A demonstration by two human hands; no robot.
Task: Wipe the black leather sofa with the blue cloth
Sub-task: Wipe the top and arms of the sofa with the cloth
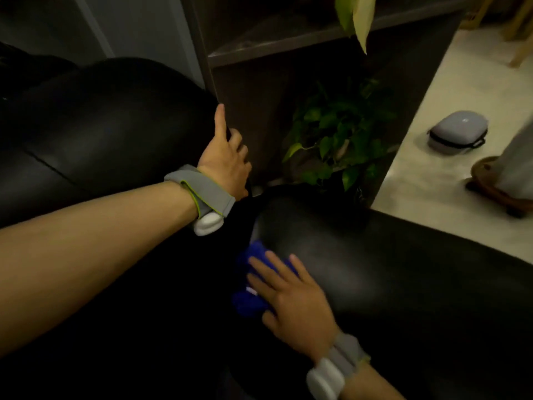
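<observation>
- Head cam, dim light. I see both forearms reaching over the black leather sofa (403,269); each wrist has a grey strap w/ white module.
- Right hand (291,295): fingers straight and spread, palm down, pressing flat on the blue cloth (251,287). No curl round it, so flat press, not a grip.
- Blue cloth sits bunched on the inner side of the sofa's armrest, where the armrest slopes down toward the seat gap; mostly under right hand's fingers, a blue tuft shows beyond the fingertips and to their left.
- Left hand (227,160): at the far end of the sofa, between backrest cushion and the dark wooden shelf unit (259,53). Index finger straight, pointing up along the shelf's edge post; other fingers curled. Can't tell whether they hold the post or just rest against it.
- Backrest cushion fills upper left, glossy, w/ a seam line on its left part.
- Potted green plant (340,137) stands in the shelf's lower bay, just behind the armrest's far end; pale leaves hang in at top centre.
- On the light floor to the right: grey zip case (458,134), well apart from the sofa; round wooden base (496,186) at the right edge, partly cut off.
</observation>
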